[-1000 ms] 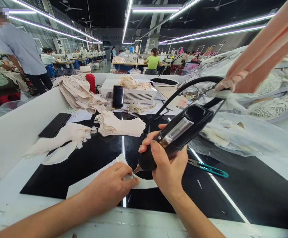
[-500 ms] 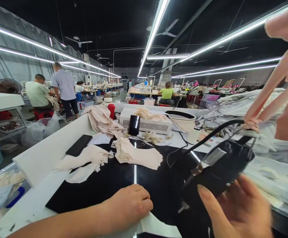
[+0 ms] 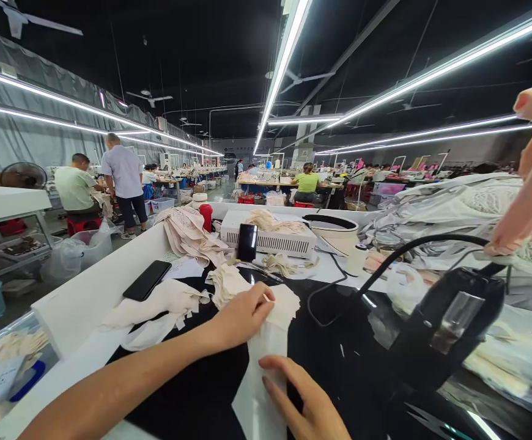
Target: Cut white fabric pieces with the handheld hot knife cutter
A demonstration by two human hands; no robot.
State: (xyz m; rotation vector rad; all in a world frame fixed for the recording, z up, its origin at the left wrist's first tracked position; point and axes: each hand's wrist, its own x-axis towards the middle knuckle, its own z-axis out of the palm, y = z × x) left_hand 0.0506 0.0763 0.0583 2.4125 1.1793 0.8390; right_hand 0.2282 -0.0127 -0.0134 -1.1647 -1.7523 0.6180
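A pale, slightly see-through strip of fabric (image 3: 260, 400) lies lengthwise on the black tabletop before me. My left hand (image 3: 243, 315) is closed at its far end, thumb and forefinger pinched, just over a stack of cream cut fabric pieces (image 3: 288, 300). My right hand (image 3: 305, 397) rests on the strip's right side nearer me, thumb and forefinger stretched out and slightly apart. To the right stands a black corded machine (image 3: 431, 330) with a clear part on its side. Pink cloth strips (image 3: 529, 183) hang at its top.
Left of the stack are more cream pieces (image 3: 162, 305) and a black phone (image 3: 147, 280). Behind stand an upright phone (image 3: 247, 242), a white vented box (image 3: 268, 238) and a red thread cone (image 3: 206, 212). Scissors (image 3: 435, 421) lie at lower right; bagged garments (image 3: 458, 208) pile beyond.
My right hand has left the black machine and come left onto the pale strip. My left hand has moved forward to the stack, and the strip now stretches out toward it.
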